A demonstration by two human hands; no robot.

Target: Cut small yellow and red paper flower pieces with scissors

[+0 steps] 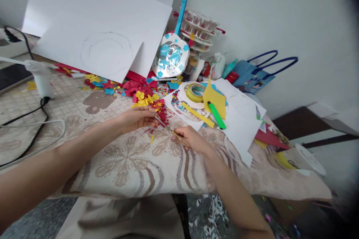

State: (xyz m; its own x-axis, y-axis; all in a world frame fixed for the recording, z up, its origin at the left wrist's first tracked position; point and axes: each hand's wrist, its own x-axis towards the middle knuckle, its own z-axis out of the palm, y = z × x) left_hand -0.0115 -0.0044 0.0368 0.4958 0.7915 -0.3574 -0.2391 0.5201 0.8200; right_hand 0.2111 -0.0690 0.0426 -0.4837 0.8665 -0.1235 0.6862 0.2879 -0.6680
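Note:
My right hand [188, 138] rests on the patterned tablecloth [134, 164] and is closed around a thin brush-like stick [168, 128], whose tip points up-left toward a pile of small red, yellow and blue paper pieces [146, 95]. My left hand [137, 117] lies just left of the stick's tip, fingers curled in a pinch beside the red scraps [162, 114]. What the left fingers hold, if anything, is too small to make out.
A large white board with a pencilled circle [103, 33] leans at the back. A glue gun [42, 76] with black cable sits far left. Tape roll [195, 92], yellow paper [214, 99], green marker [216, 115], white sheets and a blue bag [252, 76] crowd the right.

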